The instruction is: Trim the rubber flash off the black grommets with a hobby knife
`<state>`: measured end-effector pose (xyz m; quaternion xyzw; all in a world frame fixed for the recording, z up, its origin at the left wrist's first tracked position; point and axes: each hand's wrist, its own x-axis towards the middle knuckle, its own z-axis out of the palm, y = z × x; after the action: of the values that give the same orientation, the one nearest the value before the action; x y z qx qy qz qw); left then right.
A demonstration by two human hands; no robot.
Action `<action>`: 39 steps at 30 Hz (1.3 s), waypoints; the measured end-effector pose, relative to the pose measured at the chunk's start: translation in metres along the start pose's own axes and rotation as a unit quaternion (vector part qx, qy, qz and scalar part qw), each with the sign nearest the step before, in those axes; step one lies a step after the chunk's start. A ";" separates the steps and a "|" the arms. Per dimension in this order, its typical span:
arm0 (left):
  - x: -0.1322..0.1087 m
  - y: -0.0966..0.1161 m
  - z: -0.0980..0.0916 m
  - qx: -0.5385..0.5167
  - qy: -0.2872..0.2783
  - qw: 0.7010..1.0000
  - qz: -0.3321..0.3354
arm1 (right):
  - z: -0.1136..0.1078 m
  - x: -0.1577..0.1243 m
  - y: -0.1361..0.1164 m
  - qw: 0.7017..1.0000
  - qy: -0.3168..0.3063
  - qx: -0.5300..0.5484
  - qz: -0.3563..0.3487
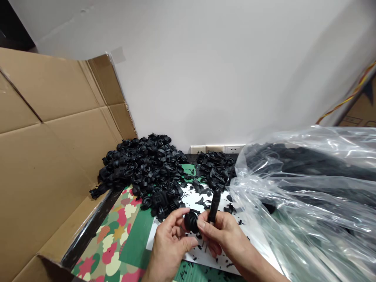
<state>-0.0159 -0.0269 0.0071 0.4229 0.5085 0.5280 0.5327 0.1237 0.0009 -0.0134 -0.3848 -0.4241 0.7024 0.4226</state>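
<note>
Fingertips [179, 214] of both hands are closed on one ribbed black part [190, 221], held low over the white sheet [202, 256].

The left hand [169, 244] pinches the part while the right hand [225, 235] presses its thumb on the other side. The right hand's remaining fingers wrap an upright black tool [214, 205], probably tucked there to keep the fingertips free. Black scraps litter the sheet, which likely lies there to catch them over the camouflage mat [117, 229]. A pile of like parts [143, 168] sits behind, beside the cardboard box [58, 137]; a clear plastic bag [308, 196] bulges at right.
</note>
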 end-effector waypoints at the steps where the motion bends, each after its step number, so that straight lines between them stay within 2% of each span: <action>1: 0.000 -0.001 0.000 0.009 0.000 1.000 0.001 | 0.000 0.000 0.001 1.000 0.001 0.002 0.001; 4: -0.001 -0.002 -0.001 0.047 0.007 0.999 0.007 | -0.001 0.001 0.003 1.000 0.000 0.003 0.003; 7: -0.002 -0.002 -0.003 0.129 0.023 0.990 0.056 | -0.001 0.002 0.005 1.000 -0.005 0.005 0.003; 10: -0.002 -0.001 -0.006 0.213 -0.005 0.969 0.125 | -0.001 0.001 0.006 1.000 -0.020 0.006 -0.004; 12: -0.003 -0.002 -0.007 0.230 -0.025 0.963 0.138 | -0.001 -0.001 0.004 0.999 -0.038 0.003 -0.015; 16: -0.003 -0.003 -0.005 0.184 0.009 0.979 0.087 | 0.000 -0.004 -0.002 0.998 -0.050 -0.023 -0.026; 19: -0.003 -0.002 -0.004 0.124 0.026 0.992 0.025 | 0.002 -0.005 -0.006 0.999 -0.033 -0.028 -0.004; 21: -0.002 -0.003 -0.005 0.092 0.024 0.995 0.006 | 0.002 -0.005 -0.007 0.999 -0.031 -0.018 0.016; 26: 0.000 -0.005 -0.010 0.058 0.040 0.998 0.006 | 0.001 -0.007 -0.010 0.999 -0.036 -0.015 0.028; 31: 0.001 -0.005 -0.011 0.070 0.049 0.996 0.003 | 0.000 -0.006 -0.010 0.999 -0.028 -0.018 0.035; 39: 0.000 -0.006 -0.012 0.079 0.056 0.995 0.014 | -0.004 0.001 0.003 0.999 -0.025 -0.017 0.031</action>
<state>-0.0272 -0.0287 -0.0006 0.4405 0.5719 0.5159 0.4611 0.1258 0.0017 -0.0177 -0.3875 -0.4341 0.7171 0.3836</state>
